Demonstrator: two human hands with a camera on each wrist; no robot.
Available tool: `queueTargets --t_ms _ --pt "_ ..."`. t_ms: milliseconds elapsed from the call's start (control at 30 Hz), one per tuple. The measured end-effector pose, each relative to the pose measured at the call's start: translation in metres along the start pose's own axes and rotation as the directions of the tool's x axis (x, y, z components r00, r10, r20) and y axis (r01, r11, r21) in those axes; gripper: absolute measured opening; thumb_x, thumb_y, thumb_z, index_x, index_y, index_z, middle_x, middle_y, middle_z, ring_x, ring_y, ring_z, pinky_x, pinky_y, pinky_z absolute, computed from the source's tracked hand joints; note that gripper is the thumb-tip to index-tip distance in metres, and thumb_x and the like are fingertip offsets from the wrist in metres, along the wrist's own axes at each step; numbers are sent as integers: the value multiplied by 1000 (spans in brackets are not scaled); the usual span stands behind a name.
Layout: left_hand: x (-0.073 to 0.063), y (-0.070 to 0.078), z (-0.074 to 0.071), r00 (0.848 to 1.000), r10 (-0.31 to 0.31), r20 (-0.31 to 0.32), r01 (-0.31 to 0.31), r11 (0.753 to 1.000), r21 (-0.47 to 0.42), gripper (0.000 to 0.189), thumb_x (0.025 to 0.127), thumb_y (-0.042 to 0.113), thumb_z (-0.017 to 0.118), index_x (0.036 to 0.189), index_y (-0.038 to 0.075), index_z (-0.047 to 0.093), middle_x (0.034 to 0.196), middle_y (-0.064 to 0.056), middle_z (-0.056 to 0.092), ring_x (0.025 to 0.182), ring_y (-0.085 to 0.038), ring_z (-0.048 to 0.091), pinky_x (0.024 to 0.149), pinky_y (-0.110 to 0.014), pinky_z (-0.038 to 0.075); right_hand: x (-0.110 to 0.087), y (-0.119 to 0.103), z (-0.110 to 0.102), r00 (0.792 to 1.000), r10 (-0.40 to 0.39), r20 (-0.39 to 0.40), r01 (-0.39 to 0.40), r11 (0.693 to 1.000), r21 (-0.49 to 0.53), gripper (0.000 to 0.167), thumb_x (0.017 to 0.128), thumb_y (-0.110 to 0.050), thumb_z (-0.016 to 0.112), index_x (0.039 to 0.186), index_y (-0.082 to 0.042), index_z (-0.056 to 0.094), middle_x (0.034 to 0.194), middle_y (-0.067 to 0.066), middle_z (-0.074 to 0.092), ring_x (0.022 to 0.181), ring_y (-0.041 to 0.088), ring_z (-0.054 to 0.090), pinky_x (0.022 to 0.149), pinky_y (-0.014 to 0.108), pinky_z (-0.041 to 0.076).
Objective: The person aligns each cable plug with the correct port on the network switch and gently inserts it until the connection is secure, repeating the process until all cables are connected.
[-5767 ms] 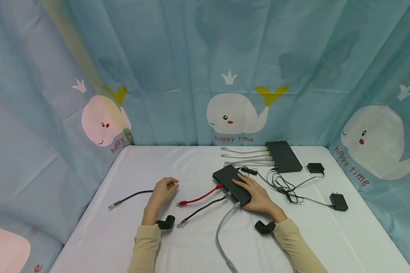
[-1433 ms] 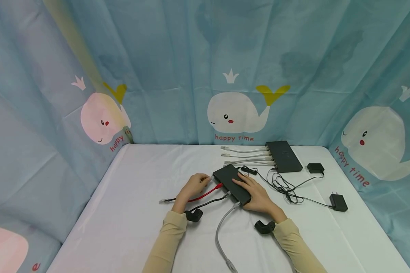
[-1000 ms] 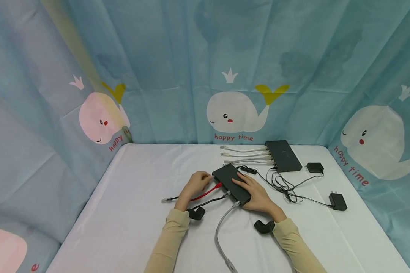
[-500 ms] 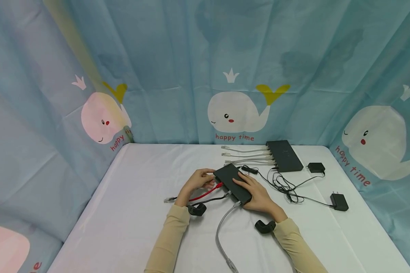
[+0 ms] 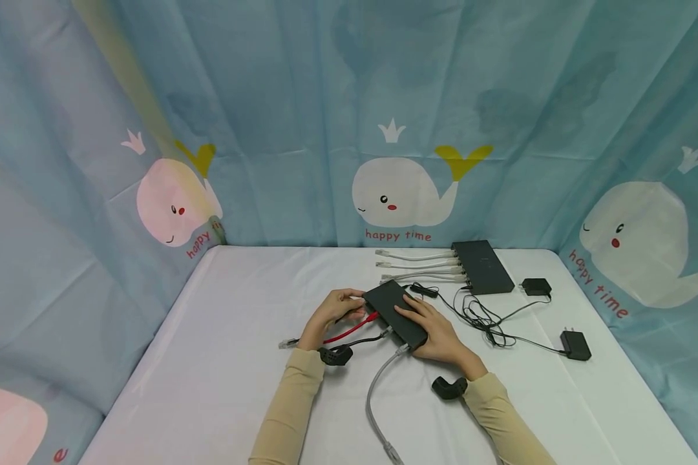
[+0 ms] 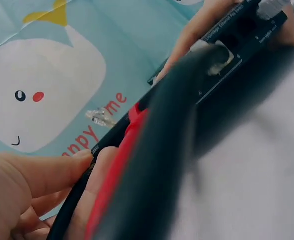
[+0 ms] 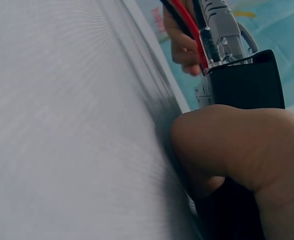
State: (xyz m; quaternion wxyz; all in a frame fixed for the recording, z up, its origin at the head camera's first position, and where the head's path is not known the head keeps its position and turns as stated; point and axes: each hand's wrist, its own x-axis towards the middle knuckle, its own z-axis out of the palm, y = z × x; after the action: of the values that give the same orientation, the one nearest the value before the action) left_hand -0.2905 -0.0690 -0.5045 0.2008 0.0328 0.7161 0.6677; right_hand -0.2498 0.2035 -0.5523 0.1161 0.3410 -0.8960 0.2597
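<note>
A black Ethernet switch (image 5: 388,305) is tilted on the white table, and my right hand (image 5: 435,330) grips its right side, fingers spread over the top. In the right wrist view the thumb (image 7: 221,140) bends around the switch's end. At the far left end of the port row, my left hand (image 5: 334,310) pinches a black network cable (image 6: 69,207) between thumb and fingers. Its loose plug (image 5: 287,343) pokes out left of the wrist. Beside it, a red cable (image 5: 349,331), another black cable (image 5: 363,340) and a grey cable (image 5: 372,407) are plugged in.
Farther back on the right is a second black switch (image 5: 484,266) with several pale cables (image 5: 421,265). Two power adapters, one upper (image 5: 536,287) and one lower (image 5: 575,345), lie at right beside a tangled black cord (image 5: 488,323). A whale-print curtain (image 5: 302,161) surrounds the table.
My left hand has moved right with the black cable, from the table's left part to the switch's left end. Lately only its fingers shifted slightly. My right hand has stayed on the switch.
</note>
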Motion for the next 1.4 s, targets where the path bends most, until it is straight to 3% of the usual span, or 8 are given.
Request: queueTargets --t_ms 233,433,733,900,1100,1267,1400 --pt "0 3 2 1000 1 -29 0 999 33 31 89 6 61 118 -3 59 85 -25 67 63 -18 67 65 -31 56 0 -2 0 1000 9 5 -9 1000 18 85 62 -25 79 139 -24 44 150 8 30 133 41 29 87 62 40" --pt "-1 4 4 1000 21 -8 -20 998 66 31 90 7 59 120 -4 57 81 -24 66 58 -15 64 66 -34 56 -1 -2 -2 1000 3 11 -3 1000 -24 88 62 -26 80 141 -24 41 150 10 29 132 42 30 86 61 42" --pt "0 1 1 1000 23 12 -23 999 41 33 91 8 59 122 -2 55 87 -24 66 66 -18 66 68 -33 56 1 -4 -7 998 4 70 0 999 -51 86 68 -32 78 143 -23 37 151 11 25 133 43 29 94 60 37" --pt "2 1 -2 1000 15 19 -16 999 47 34 91 11 59 123 -1 56 87 -20 67 66 -16 66 66 -30 55 1 -5 -10 993 24 118 -18 999 -52 90 69 -38 79 145 -24 33 152 12 22 134 42 27 97 59 36" --pt "4 9 -2 1000 3 -6 -3 996 94 33 90 12 61 121 1 59 82 -11 67 64 -15 65 67 -32 55 1 -6 -12 993 30 115 -25 999 -42 94 68 -46 79 146 -25 31 152 11 22 135 41 26 98 58 36" --pt "4 11 -3 1000 -6 -9 7 993 122 33 90 12 61 120 0 59 82 -13 68 63 -16 65 68 -34 56 0 -9 -15 991 33 133 -36 999 25 101 63 -60 76 146 -22 31 153 13 19 135 42 23 97 61 34" --pt "5 8 -3 1000 18 -2 -17 984 178 30 91 9 59 119 -2 60 81 -17 67 60 -15 63 63 -32 55 -3 -11 -22 982 45 182 -75 984 160 98 64 -56 78 144 -20 34 154 11 18 137 41 20 98 63 31"
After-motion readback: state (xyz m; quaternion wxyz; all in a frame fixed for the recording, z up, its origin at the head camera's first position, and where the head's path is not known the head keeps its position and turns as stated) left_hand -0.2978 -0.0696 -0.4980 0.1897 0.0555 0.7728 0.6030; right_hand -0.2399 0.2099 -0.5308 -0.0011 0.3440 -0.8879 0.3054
